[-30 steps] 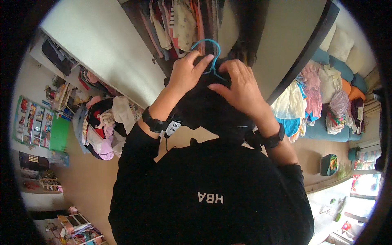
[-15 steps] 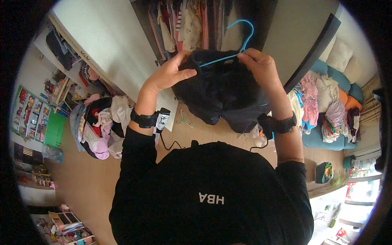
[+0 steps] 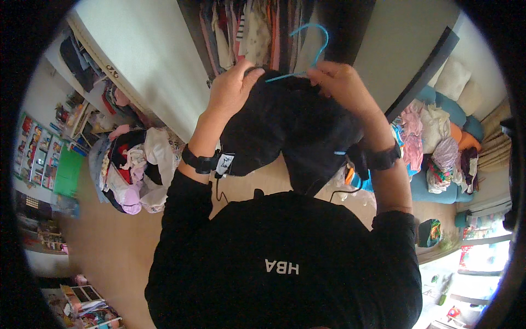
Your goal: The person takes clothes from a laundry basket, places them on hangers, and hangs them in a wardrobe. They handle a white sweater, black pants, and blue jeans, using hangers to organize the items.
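Black pants (image 3: 290,126) hang in front of me, their two legs spread below the waist. A blue clothes hanger (image 3: 327,39) lies across the waist opening, its hook standing up above the cloth; one end of the hanger is hidden inside the pants. My left hand (image 3: 233,88) is closed on the left side of the waistband, thumb toward the hanger's end. At the base of the hook, my right hand (image 3: 337,79) pinches the hanger together with the waist edge.
Beyond my hands, clothes (image 3: 257,33) hang in an open wardrobe between a white door (image 3: 142,49) and another panel (image 3: 405,44). A clothes heap (image 3: 134,175) lies at left. More clothes (image 3: 438,137) cover a teal sofa (image 3: 433,189) at right.
The hanger and my right hand have shifted a little left. The pants have swung and spread, with their legs now showing more plainly. My left hand has turned more upright on the waistband.
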The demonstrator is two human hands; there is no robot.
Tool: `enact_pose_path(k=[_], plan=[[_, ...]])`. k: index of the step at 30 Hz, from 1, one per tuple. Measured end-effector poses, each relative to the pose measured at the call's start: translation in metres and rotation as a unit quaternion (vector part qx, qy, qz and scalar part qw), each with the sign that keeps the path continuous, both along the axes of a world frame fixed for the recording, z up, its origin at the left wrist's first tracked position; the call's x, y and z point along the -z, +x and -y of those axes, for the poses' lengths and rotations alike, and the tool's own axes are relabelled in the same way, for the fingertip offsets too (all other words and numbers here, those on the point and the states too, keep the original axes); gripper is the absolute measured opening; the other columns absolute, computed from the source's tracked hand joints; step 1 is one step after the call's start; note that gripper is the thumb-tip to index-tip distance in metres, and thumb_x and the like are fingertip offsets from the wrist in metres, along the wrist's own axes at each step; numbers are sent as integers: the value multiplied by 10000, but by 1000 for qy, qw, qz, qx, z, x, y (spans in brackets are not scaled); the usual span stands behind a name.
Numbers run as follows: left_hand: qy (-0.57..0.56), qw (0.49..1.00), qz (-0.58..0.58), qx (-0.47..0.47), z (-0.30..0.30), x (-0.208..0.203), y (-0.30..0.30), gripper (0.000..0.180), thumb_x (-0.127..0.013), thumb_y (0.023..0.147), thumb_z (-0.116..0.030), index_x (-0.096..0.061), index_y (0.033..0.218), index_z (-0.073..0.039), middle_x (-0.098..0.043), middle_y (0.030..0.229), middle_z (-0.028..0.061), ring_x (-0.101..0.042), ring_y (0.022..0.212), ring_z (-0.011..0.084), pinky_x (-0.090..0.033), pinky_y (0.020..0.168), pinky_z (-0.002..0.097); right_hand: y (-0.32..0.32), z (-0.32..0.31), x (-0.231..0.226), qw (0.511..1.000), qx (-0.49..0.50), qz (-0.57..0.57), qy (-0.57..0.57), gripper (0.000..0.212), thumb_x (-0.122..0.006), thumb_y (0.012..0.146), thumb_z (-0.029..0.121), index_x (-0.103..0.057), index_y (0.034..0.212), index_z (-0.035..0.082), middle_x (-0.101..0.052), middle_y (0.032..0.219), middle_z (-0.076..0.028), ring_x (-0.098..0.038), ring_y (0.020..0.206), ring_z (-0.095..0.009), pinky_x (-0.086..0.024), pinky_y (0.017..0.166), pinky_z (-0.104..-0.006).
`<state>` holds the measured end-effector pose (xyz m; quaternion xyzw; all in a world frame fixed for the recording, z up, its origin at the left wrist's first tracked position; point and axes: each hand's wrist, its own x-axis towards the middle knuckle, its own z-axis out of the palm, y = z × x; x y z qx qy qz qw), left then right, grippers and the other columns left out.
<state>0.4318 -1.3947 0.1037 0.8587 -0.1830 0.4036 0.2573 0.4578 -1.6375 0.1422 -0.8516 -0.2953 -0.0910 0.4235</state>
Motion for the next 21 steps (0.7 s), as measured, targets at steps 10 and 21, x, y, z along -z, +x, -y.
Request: enact_pose_path(k=[10, 21], plan=[[4, 996, -82, 28, -5, 10, 3, 325, -577, 883, -378, -568, 948, -60, -608, 731, 201, -607, 694, 375, -470, 571, 399, 11, 14, -9, 993, -94, -26, -69, 301, -553, 909, 268, -621, 782, 4, -577, 641, -52, -552, 606, -118, -442, 587, -269], [-87, 968, -188, 139, 3, 36, 30, 466, -498, 909, -467, -595, 1067, -40, -616, 886, 175, -602, 832, 287, -457, 763, 321, 29, 32, -27, 971, -161, -99, -145, 314, -528, 923, 283, -593, 764, 20, -582, 655, -36, -550, 621, -119, -428, 614, -262]])
